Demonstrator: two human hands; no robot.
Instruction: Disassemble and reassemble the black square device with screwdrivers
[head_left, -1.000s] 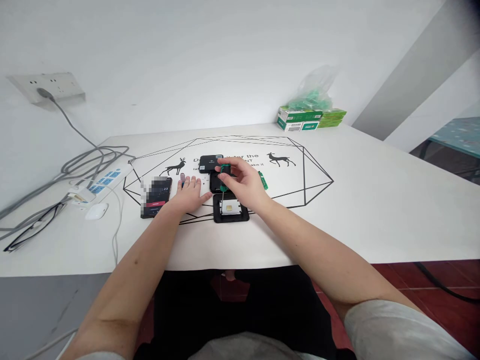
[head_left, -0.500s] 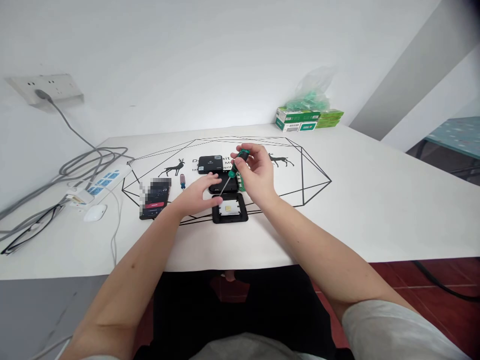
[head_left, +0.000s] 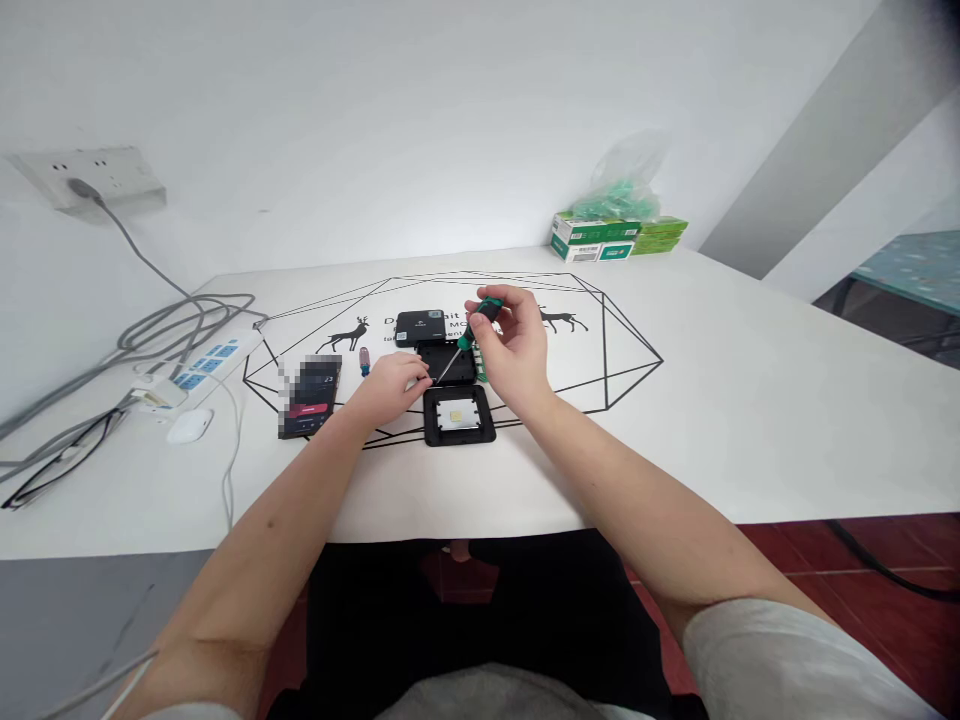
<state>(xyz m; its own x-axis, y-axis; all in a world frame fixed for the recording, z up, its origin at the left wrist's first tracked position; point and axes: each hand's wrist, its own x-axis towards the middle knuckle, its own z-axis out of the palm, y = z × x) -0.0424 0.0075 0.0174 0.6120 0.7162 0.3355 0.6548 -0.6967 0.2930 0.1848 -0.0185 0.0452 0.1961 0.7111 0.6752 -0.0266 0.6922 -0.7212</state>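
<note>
In my right hand (head_left: 514,345) is a screwdriver (head_left: 480,322) with a green and black handle, its shaft slanting down to the left. The screwdriver tip ends beside the fingertips of my left hand (head_left: 394,385), which are drawn together at the left edge of a black open casing (head_left: 452,362). What those fingers hold, if anything, is too small to make out. Nearer to me lies a black frame (head_left: 487,432) with a silvery plate (head_left: 459,414) inside it. Behind the casing sits a black box-shaped device (head_left: 421,326) with small labels. A green piece (head_left: 482,366), partly hidden, shows by my right hand.
Left of my left hand are a small screwdriver (head_left: 364,361) and a phone (head_left: 313,395). Farther left lie a power strip (head_left: 217,365), a white earphone case (head_left: 189,426), glasses (head_left: 64,460) and cables. Green boxes (head_left: 596,232) with a plastic bag stand at the back right.
My left hand has drawn back slightly left, and its spread fingers have come together near the screwdriver tip. More of the black casing now shows. My right hand has barely moved.
</note>
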